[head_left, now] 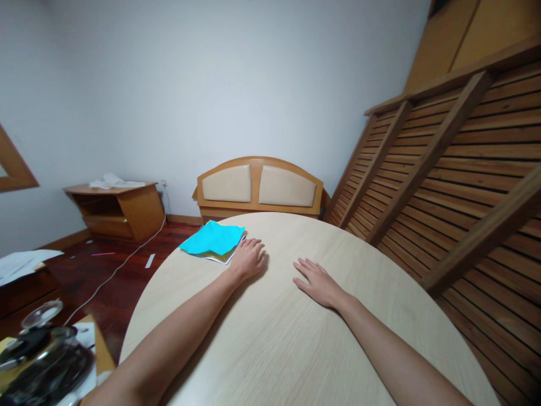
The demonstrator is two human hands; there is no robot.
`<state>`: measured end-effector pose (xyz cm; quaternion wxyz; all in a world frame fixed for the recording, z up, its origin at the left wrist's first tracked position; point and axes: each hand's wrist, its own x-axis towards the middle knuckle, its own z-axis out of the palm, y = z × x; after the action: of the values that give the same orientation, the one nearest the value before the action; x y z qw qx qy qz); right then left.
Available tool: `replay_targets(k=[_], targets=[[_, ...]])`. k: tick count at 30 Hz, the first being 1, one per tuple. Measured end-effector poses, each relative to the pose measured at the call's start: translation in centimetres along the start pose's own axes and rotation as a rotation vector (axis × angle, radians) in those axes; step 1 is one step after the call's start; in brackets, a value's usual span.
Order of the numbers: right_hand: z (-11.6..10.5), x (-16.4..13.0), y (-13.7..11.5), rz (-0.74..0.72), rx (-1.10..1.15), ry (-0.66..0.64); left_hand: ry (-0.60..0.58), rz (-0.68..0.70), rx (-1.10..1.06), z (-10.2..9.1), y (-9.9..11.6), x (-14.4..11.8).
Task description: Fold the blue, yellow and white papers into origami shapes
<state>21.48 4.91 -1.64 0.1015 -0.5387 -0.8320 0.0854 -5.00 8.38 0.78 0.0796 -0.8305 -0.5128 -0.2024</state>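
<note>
At the far left edge of the round wooden bench (274, 349) lies a small stack of coloured paper sheets (213, 241), a cyan sheet on top with yellow and white edges showing beneath. Just right of the stack rests the left hand (248, 258), fingers loosely curled, grasping nothing, its fingertips at the stack's near corner. Further right, apart from it, the right hand (318, 282) lies flat on the bare bench, palm down, fingers spread.

No writing, label, brand, number or sign can be read anywhere, neither on the stack of coloured paper (213, 241) nor the worktop (274, 338).
</note>
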Motion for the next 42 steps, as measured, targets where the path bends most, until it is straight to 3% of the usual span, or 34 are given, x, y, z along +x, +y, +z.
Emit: replay_targets(k=[4, 8, 15, 22, 26, 30, 32, 38, 42], targets=[[0.0, 0.0, 0.0, 0.001, 0.012, -0.006, 0.065, -0.240, 0.134, -0.6, -3.1, -0.1], [-0.1, -0.1, -0.1, 0.006, 0.021, -0.007, 0.046, -0.407, 0.240, -0.3, -5.2, -0.7], [0.1, 0.0, -0.1, 0.004, 0.008, 0.000, -0.060, -0.530, 0.228, -0.4, -6.0, -0.9], [0.4, 0.2, 0.2, -0.003, 0.016, 0.010, -0.060, -0.583, 0.240, -0.8, -6.1, -0.5], [0.2, 0.0, 0.1, -0.003, 0.011, 0.010, -0.018, -0.462, 0.249, -1.6, -4.7, -0.1], [0.4, 0.0, 0.0, -0.004, 0.028, 0.034, -0.026, -0.291, 0.232, -1.6, -0.9, 0.1], [0.4, 0.2, 0.1, 0.012, 0.051, 0.118, -0.068, -0.194, 0.188, -1.2, 1.6, -0.1], [-0.8, 0.6, 0.0, 0.025, 0.123, 0.597, -0.228, 0.077, 0.045, 0.0, 7.3, -1.7], [-1.5, 0.2, -0.3, -0.115, 0.091, 0.608, -0.229, 0.207, -0.039, -0.4, 8.8, -2.7]])
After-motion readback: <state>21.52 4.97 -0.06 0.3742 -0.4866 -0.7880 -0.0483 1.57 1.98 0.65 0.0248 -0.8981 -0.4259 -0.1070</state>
